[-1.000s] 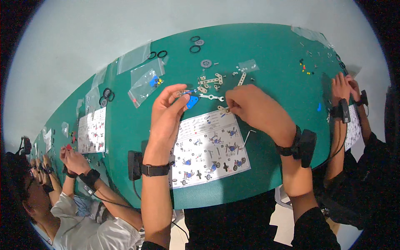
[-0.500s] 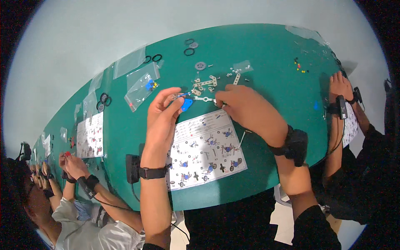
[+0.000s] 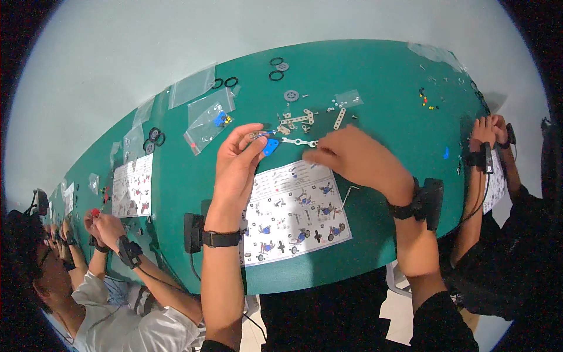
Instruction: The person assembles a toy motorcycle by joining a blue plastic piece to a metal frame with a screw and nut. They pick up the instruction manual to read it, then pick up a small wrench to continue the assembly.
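My left hand (image 3: pixel 237 161) is closed, pinching a small blue plate (image 3: pixel 270 146) with holes. A thin metallic piece (image 3: pixel 262 134) shows between its fingertips; its exact kind is too small to tell. A flat silver wrench (image 3: pixel 299 142) extends to the right of the blue plate. My right hand (image 3: pixel 358 157) is bent over the table beside the wrench's right end, thumb and fingers apart, with nothing visible in them. Just beyond both hands lie several perforated metal strips (image 3: pixel 296 120), and one more strip (image 3: pixel 339 118) lies by the right hand.
A printed instruction sheet (image 3: pixel 296 214) lies in front of me, with a hex key (image 3: pixel 350 197) at its right edge. Further off are a grey wheel (image 3: pixel 291 95), black tyres (image 3: pixel 276 75), a bag of nuts (image 3: pixel 349 98) and bagged blue parts (image 3: pixel 220 119). Co-workers' hands (image 3: pixel 108 229) (image 3: pixel 485 132) are on both sides.
The view has shifted slightly, so the table appears moved to the right. My right hand has drawn back rightward, uncovering the wrench's right end. My left hand still holds the blue plate.
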A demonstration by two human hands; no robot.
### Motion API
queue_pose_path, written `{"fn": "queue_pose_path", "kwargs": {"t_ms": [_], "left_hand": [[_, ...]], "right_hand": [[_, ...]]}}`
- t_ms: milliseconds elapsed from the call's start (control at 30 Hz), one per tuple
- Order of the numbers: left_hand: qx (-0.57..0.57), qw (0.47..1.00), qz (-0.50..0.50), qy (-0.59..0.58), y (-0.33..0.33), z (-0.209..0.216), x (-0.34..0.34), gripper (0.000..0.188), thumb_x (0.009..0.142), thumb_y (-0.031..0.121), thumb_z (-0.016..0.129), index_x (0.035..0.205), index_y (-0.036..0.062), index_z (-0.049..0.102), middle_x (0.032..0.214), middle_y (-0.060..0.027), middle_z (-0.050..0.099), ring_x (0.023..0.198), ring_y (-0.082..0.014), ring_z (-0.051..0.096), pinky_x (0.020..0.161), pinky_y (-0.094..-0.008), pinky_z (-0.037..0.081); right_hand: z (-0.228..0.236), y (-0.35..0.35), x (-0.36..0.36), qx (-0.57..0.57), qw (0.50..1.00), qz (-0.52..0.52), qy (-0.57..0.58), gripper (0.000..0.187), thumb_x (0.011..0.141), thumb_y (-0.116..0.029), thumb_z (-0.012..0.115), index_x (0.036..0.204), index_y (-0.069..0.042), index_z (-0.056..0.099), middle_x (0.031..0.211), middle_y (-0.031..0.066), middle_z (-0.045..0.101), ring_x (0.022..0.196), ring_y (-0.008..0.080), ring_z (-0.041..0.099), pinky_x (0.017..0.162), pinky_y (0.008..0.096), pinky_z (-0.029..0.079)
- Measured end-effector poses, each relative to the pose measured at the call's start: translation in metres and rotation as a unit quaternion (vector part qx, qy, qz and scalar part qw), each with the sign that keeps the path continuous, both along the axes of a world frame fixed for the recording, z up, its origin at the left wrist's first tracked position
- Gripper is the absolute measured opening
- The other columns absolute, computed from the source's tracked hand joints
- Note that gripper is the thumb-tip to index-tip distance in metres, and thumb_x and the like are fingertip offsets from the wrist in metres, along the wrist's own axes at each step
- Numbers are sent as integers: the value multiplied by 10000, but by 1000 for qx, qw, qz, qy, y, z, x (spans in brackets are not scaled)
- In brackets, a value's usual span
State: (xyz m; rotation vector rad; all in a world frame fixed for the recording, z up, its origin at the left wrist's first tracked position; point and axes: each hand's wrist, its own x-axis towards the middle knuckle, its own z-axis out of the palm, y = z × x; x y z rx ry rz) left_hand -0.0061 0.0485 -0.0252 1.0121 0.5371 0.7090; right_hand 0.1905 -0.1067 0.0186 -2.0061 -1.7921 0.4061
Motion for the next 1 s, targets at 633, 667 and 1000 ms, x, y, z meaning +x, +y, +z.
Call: {"fn": "queue_pose_path", "kwargs": {"t_ms": [633,667,1000], "left_hand": [[52,983,171,-35,23,15,-23,282,963,77,715,1235,43,650,1095,-53,685,987,-133,641,892,-272,517],[53,983,170,-33,22,15,-21,277,964,68,710,1233,41,650,1104,-58,684,985,-133,644,889,-271,522],[121,979,158,-39,16,10,-19,265,984,33,665,1245,0,632,1139,-96,670,1013,-148,657,928,-286,556]], "right_hand": [[23,2,31,42,993,-18,113,285,896,-236,723,945,36,653,836,220,687,739,361,674,679,435,521],[18,4,32,41,992,-20,114,285,896,-236,723,945,36,653,836,220,687,739,361,674,679,435,521],[-26,8,43,142,982,-79,95,264,857,-174,782,955,11,621,730,136,606,661,267,554,639,384,479]]}}
